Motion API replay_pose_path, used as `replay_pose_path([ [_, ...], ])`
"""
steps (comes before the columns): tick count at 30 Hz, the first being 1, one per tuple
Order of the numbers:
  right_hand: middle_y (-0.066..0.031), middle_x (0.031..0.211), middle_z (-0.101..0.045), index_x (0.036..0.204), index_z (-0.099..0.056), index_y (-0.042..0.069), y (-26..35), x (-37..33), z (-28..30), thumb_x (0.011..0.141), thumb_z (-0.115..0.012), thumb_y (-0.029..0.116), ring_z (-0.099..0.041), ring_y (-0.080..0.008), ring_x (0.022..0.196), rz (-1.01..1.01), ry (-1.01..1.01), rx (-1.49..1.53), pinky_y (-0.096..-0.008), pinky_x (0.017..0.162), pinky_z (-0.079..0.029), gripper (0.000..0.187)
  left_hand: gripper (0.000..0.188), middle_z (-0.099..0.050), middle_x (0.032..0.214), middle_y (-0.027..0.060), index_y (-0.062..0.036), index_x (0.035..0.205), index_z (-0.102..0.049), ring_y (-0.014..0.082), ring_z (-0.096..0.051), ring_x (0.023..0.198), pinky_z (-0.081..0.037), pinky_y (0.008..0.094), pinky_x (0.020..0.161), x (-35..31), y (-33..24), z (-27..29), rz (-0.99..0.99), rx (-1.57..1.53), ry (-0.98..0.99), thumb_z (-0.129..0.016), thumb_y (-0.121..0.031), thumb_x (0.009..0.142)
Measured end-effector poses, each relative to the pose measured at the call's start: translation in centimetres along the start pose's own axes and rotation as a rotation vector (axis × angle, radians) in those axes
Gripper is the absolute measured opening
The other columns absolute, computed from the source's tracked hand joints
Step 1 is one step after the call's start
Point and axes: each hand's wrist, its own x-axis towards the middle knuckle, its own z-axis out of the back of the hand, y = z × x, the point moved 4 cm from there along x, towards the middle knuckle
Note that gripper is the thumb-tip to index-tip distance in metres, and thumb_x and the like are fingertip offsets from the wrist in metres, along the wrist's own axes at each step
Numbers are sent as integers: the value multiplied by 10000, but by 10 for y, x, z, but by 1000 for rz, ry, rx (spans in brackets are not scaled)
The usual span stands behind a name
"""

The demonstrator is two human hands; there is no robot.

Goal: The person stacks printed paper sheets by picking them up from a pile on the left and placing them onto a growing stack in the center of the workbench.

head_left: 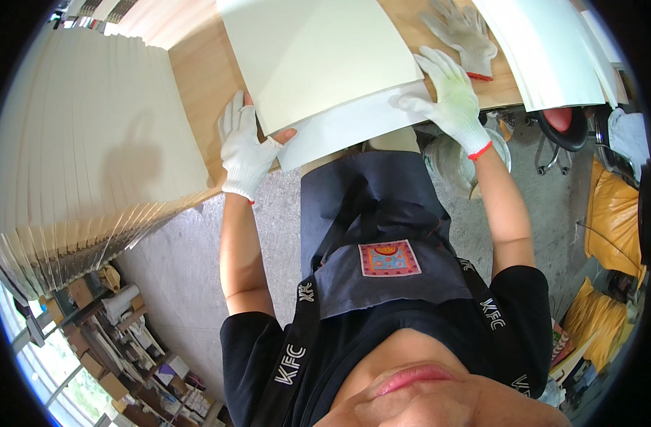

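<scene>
The person (382, 320), in a dark apron (382, 192), is nearest. Beyond, on the wooden surface (206, 82), cream paper (325, 60) lies between well-separated hands: left hand (247, 151) at its near-left corner, right hand (450, 99) at its near-right, above a white sheet (347, 129). Whether either grips, I cannot tell.

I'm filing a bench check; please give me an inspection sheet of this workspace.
Surface: pale wooden table.
Job's things: cream paper, a white sheet showing along its near edge.
Clutter: spare white glove right of the cream paper; paper stacks on both sides.
Hands: left hand gloved, thumb tip bare, at the paper's near-left corner; right hand gloved, thumb over the white sheet.
Cables: thin dark line across a yellow sack; cable or not, unclear.
Surroundings: grey floor, black-and-red seat, boxes at lower left.
</scene>
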Motion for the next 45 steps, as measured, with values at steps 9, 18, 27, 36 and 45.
replay_pose_path([
  [9, -114, 1485, -472, 1388, -543, 92, 2, 1, 2, 755, -721, 633, -386, -297, 1408, -13, 41, 3, -438, 1166, -278, 851, 654, -524, 1392, 226, 44, 1109, -629, 400, -458, 1289, -324, 485, 1108, -31, -21, 12, -55, 59, -89, -840, -404, 682],
  [18, -110, 1490, -464, 1396, -537, 106, 1, 2, 1, 767, -707, 638, -395, -297, 1400, 25, 42, -59, -445, 1152, -298, 841, 606, -525, 1400, 220, 49, 1070, -637, 391, -450, 1314, -303, 499, 1123, -30, -21, 11, -73, 60, -90, -836, -372, 683],
  [27, -89, 1468, -485, 1381, -549, 109, -5, 1, -3, 782, -683, 656, -410, -273, 1389, 55, -2, -56, -441, 1148, -312, 823, 594, -492, 1446, 204, 44, 1137, -615, 404, -423, 1328, -324, 469, 1123, -29, -23, 10, -56, 83, -49, -831, -322, 722],
  [36, -99, 1483, -473, 1397, -538, 101, -2, 1, -1, 787, -684, 648, -388, -274, 1407, 22, 36, -32, -433, 1162, -290, 832, 628, -520, 1396, 228, 49, 1087, -625, 404, -465, 1291, -323, 502, 1108, -29, -20, 11, -101, 101, -78, -845, -382, 686],
  [45, -98, 1495, -460, 1428, -503, 105, -1, -2, -1, 794, -652, 675, -383, -269, 1412, 26, 39, -46, -424, 1170, -277, 865, 820, -601, 1183, 96, -104, 1202, -613, 344, -556, 1144, -493, 444, 938, -17, -72, 25, -224, 38, 8, -937, -282, 471],
])
